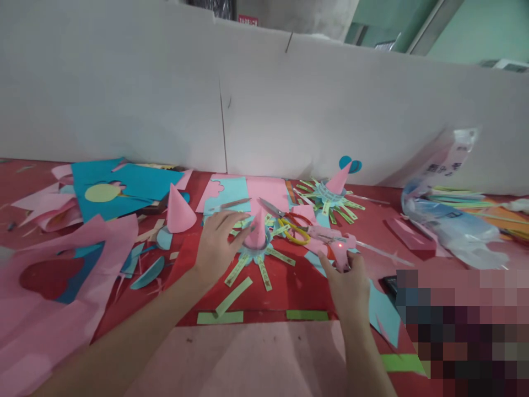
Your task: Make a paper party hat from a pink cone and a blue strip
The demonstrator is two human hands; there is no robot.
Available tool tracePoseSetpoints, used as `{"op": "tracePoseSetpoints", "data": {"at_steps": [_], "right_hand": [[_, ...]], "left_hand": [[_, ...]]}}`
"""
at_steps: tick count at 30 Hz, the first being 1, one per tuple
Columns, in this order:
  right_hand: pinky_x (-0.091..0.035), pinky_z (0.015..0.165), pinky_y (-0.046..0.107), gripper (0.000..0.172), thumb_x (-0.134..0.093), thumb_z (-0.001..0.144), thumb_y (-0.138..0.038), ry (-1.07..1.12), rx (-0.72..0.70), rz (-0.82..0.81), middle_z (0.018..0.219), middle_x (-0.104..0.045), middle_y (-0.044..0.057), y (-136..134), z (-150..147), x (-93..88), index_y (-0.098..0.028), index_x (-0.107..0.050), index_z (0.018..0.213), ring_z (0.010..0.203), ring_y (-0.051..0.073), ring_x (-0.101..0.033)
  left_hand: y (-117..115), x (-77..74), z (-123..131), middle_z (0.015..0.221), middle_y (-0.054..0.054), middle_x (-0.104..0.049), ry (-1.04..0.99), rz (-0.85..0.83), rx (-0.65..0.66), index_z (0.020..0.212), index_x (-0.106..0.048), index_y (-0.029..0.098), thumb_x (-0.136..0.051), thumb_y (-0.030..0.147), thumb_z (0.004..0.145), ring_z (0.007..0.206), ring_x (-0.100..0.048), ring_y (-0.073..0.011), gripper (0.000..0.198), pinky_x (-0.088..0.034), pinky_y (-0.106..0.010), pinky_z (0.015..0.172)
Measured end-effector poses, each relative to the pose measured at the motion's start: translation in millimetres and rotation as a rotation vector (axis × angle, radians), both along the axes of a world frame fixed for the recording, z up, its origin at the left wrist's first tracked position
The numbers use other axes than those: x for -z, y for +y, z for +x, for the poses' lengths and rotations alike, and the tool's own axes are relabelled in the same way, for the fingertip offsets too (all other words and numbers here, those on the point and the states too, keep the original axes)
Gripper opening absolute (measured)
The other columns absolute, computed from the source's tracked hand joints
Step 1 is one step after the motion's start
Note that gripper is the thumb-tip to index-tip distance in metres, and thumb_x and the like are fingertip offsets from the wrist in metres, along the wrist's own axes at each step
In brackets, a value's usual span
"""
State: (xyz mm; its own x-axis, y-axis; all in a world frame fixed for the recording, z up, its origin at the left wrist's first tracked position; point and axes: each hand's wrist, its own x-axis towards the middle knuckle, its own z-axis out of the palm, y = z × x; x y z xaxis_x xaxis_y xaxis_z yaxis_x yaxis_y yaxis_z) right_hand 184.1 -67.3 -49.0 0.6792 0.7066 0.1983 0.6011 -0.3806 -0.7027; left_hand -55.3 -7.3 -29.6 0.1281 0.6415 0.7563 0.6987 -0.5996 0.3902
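Observation:
My right hand (349,281) is wrapped round the handle of a pink hot glue gun (339,249), whose small red light is lit. A clear glue stick (386,252) sticks out from its back. My left hand (215,240) has its thumb apart from its fingers at the left side of a paper craft. That craft has a pink cone (257,234) in a blue ring with printed green strips (264,274) spreading outward. Whether my fingertips touch it, I cannot tell. Scissors (295,220) with red and yellow handles lie between the craft and the glue gun.
A similar craft (338,184) with blue discs on its tip stands behind. A loose pink cone (179,212) and paper scraps (152,273) are at left. Loose green strips (221,317) lie in front. At right are a plastic bag (450,220) and a pixelated area. A white partition (264,105) borders the table.

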Motion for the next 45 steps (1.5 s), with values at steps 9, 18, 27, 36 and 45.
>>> {"op": "tracePoseSetpoints", "data": {"at_steps": [9, 18, 27, 36, 45], "right_hand": [[-0.035, 0.054, 0.025, 0.05, -0.061, 0.063, -0.056, 0.16, -0.063, 0.101, 0.062, -0.047, -0.004, 0, 0, 0.5, -0.015, -0.052, 0.091, 0.055, 0.013, -0.043], [-0.036, 0.055, 0.024, 0.045, -0.062, 0.064, -0.054, 0.226, -0.075, 0.157, 0.063, -0.046, -0.004, -3, -2, -4.8, -0.017, -0.05, 0.086, 0.055, 0.012, -0.043], [-0.034, 0.054, 0.023, 0.041, -0.061, 0.065, -0.053, 0.208, -0.072, 0.192, 0.061, -0.044, -0.006, -4, -4, -8.3, -0.018, -0.048, 0.081, 0.054, 0.011, -0.04], [-0.035, 0.051, 0.024, 0.046, -0.061, 0.064, -0.055, 0.204, -0.117, 0.135, 0.059, -0.043, -0.005, 0, -5, 1.8, -0.016, -0.051, 0.086, 0.052, 0.012, -0.041], [-0.04, 0.056, 0.027, 0.056, -0.057, 0.062, -0.056, 0.077, -0.217, -0.054, 0.072, -0.057, 0.003, 1, -13, 11.3, -0.015, -0.053, 0.1, 0.061, 0.017, -0.051]], "left_hand": [[22, -18.8, 28, 0.082, -0.001, -0.064, 0.067, -0.167, -0.003, 0.077, -0.058, 0.021, -0.052, 0.031, 0.082, 0.084, -0.057, -0.0177, 0.012, -0.04, -0.034, 0.079], [20, -56.7, 19, 0.082, 0.0, -0.065, -0.036, -0.179, -0.019, 0.078, -0.062, 0.021, -0.051, 0.033, 0.081, 0.081, -0.059, -0.0158, 0.016, -0.044, -0.028, 0.073], [15, -64.1, 18, 0.092, 0.001, -0.067, -0.091, -0.276, 0.076, 0.084, -0.063, 0.022, -0.05, 0.028, 0.082, 0.083, -0.06, -0.0135, 0.015, -0.046, -0.024, 0.073], [20, -31.7, 17, 0.098, -0.003, -0.066, 0.054, -0.348, 0.213, 0.09, -0.062, 0.022, -0.049, 0.026, 0.083, 0.095, -0.058, -0.0182, 0.016, -0.045, -0.032, 0.082], [1, 4.1, -2, 0.092, -0.002, -0.063, -0.006, -0.106, 0.079, 0.09, -0.058, 0.022, -0.049, 0.025, 0.084, 0.09, -0.056, -0.0159, 0.012, -0.044, -0.031, 0.08]]}}
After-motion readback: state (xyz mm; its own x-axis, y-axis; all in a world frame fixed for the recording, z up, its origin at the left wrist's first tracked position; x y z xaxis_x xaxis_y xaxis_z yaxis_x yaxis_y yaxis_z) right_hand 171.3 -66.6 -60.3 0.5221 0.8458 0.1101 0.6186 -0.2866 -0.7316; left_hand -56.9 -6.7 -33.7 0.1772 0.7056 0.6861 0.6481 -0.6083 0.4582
